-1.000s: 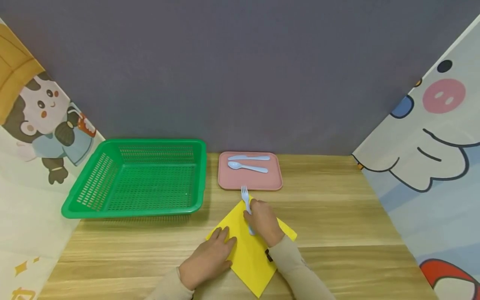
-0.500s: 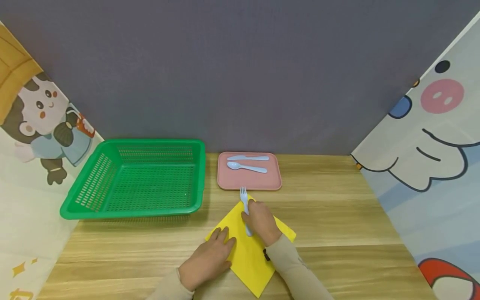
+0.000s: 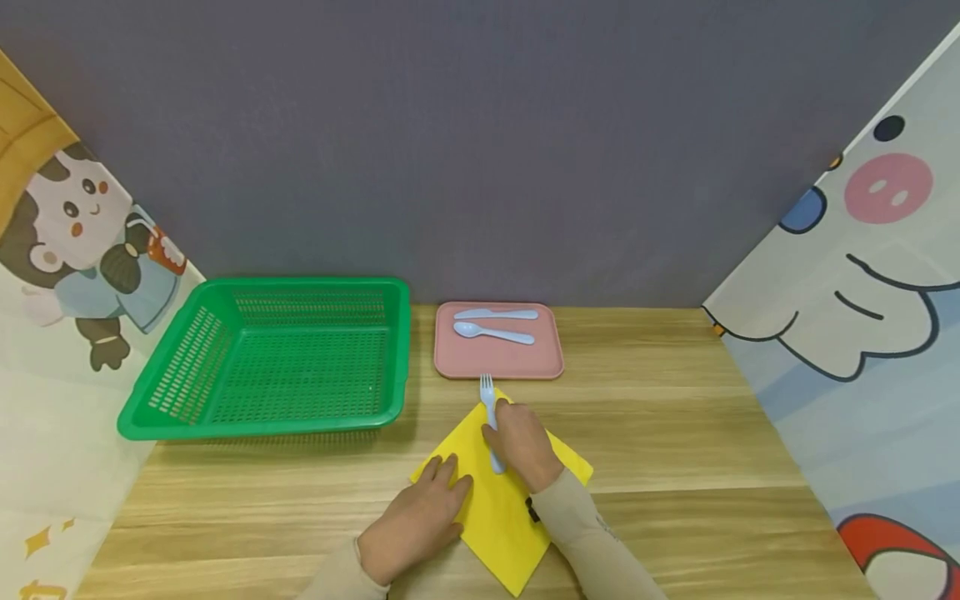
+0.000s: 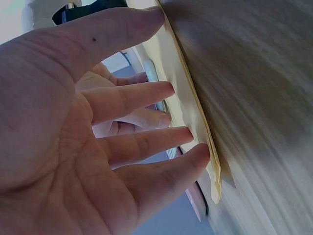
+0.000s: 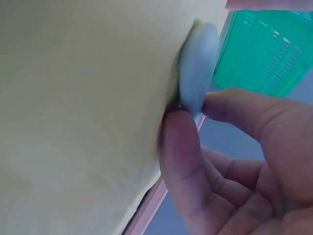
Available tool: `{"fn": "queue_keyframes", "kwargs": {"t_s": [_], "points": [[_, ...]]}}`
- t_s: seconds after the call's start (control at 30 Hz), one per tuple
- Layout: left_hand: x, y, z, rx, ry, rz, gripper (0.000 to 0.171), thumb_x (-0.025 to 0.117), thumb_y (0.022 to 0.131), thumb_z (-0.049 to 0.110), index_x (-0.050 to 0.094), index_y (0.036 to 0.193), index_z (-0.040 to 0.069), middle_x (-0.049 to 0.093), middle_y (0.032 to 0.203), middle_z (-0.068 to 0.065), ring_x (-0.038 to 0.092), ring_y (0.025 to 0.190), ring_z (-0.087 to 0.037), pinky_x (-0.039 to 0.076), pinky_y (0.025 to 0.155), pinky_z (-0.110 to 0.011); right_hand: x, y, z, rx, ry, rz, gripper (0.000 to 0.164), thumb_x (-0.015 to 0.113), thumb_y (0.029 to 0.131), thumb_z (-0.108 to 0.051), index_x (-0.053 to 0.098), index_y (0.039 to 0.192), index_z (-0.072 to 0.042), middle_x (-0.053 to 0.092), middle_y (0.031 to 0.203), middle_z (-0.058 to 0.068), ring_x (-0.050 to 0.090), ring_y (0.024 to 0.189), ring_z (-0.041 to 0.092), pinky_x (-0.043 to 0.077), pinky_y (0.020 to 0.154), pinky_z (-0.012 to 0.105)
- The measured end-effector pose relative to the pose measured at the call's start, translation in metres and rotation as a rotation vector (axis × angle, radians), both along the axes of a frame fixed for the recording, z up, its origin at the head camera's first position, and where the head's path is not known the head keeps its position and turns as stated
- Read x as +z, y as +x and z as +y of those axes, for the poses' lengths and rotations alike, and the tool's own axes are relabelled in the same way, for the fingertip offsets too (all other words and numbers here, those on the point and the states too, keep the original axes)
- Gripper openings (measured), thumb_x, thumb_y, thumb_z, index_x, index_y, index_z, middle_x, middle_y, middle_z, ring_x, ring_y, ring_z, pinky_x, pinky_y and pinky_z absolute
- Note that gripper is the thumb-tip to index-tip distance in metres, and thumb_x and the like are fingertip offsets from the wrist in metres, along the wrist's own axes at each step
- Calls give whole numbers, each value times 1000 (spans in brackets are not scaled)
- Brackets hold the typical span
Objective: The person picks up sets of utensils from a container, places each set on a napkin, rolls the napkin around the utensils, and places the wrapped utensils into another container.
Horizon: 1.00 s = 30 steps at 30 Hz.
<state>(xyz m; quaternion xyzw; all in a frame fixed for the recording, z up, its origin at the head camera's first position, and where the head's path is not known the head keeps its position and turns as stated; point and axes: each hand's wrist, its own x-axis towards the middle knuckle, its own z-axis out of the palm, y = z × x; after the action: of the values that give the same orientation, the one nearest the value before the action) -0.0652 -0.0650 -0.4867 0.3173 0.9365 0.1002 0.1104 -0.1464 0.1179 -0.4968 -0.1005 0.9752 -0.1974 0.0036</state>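
A square of yellow cloth or paper (image 3: 502,525) lies cornerwise on the wooden table. Across its upper part is a light-blue fork (image 3: 488,400), tines pointing away toward the pink tray. My right hand (image 3: 525,446) pinches the fork between thumb and finger; the right wrist view shows the rounded handle end (image 5: 198,63) sticking out past the fingertips. On the yellow sheet's left edge rests my left hand (image 3: 415,521), its fingers spread and fairly straight. The left wrist view shows those fingertips (image 4: 183,134) touching the sheet, with nothing in the palm.
Behind the fork stands a pink tray (image 3: 495,365) bearing a light-blue knife (image 3: 510,315) and spoon (image 3: 506,337). A green perforated basket (image 3: 300,429) sits at the left. A grey panel (image 3: 555,167) closes off the back, and cartoon-printed sheets flank both sides.
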Motion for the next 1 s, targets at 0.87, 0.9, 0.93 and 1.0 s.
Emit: {"fn": "queue_keyframes", "kwargs": {"t_s": [0.87,0.9,0.93,1.0], "points": [[3,8,-1,-19,-6,54,57,83,82,26,60,129,5,48,139,-26,50,124,-46,57,84,-47,1,2,0,4,-41,-47,25,72,91,-16,55,78,-4,47,61,0,46,49,12,40,42,22],[3,8,-1,-18,-5,51,57,84,82,26,60,129,6,48,139,-26,50,124,-46,58,83,-46,1,2,1,4,-45,-52,25,72,92,-16,55,78,-4,48,61,0,46,49,12,40,43,22],[3,8,-2,-19,-3,51,57,84,81,26,60,129,6,48,139,-26,50,124,-46,58,83,-47,2,2,1,3,-48,-58,25,72,92,-17,55,78,-4,48,61,1,47,50,12,40,43,23],[3,7,-2,-28,-4,62,57,84,81,27,60,129,6,49,139,-26,50,124,-45,58,82,-46,2,2,1,1,-49,-68,25,72,93,-18,56,79,-4,48,62,1,47,50,13,41,44,23]]}}
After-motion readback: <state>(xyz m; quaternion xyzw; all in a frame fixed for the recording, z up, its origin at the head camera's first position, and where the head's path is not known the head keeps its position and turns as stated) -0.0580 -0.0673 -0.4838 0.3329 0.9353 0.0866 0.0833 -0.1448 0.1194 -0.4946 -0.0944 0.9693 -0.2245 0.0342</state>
